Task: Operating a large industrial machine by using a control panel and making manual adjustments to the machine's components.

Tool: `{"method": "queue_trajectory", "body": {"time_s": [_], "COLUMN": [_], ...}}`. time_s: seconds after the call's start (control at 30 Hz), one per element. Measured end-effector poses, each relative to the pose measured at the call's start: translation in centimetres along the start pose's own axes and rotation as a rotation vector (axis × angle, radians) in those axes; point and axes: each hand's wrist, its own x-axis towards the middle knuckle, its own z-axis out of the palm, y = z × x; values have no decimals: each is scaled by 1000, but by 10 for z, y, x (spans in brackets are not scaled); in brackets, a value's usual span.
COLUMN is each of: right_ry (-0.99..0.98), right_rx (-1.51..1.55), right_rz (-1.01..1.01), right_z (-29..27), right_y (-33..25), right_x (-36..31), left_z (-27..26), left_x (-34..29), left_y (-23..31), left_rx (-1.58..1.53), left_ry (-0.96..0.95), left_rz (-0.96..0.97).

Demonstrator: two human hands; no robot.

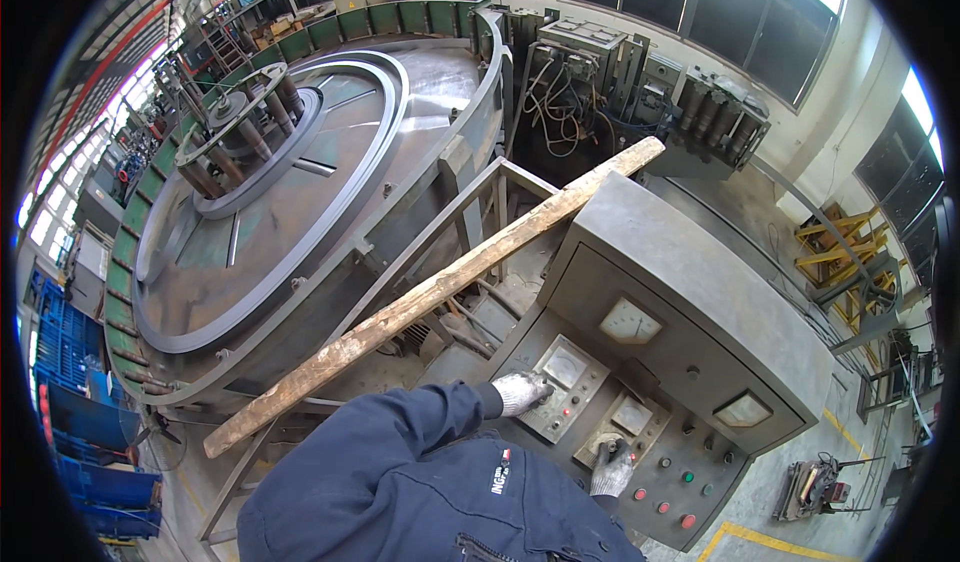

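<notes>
A grey control console (690, 262) stands in front of me, its sloped panel carrying gauges and buttons. My left hand (523, 393), in a whitish knit glove, rests at the left instrument module (568, 402) with curled fingers; whatever lies under the fingertips is hidden. On the right module (650, 432), my right hand (611, 470) has its dark-tipped gloved fingers closed round a control knob (606, 443). A small square meter (632, 415) sits just above that knob. Red push buttons (663, 508) and a green button (687, 477) lie right of this hand.
A long rough wooden beam (430, 297) slants from lower left up to the console's top. Beyond it is a large round machine table (330, 182) with a grey metal ring (385, 152) inside a green-and-grey rim. Blue metal racks (90, 412) stand left; yellow frames (845, 252) right.
</notes>
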Motion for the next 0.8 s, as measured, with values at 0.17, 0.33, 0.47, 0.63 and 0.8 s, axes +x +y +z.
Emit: {"method": "queue_trajectory", "body": {"time_s": [0.17, 0.33, 0.47, 0.63, 0.8], "right_ry": [-7, 1, 7, 24, -6], "right_rx": [3, 12, -35, -28, -8], "right_rz": [23, 19, -3, -31, 15], "right_z": [2, 1, 0, 3, -1], "right_y": [4, -1, -1, 5, -2], "right_x": [1, 0, 1, 0, 0], "left_z": [-12, -6, -5, 5, -1], "left_x": [1, 0, 1, 0, 0], "left_y": [8, 4, 4, -3, 1], "left_rx": [-48, -41, -43, 12, 15], "left_ry": [-74, -48, -74, -5, -25], "left_rz": [-56, -48, -57, 6, -7]}}
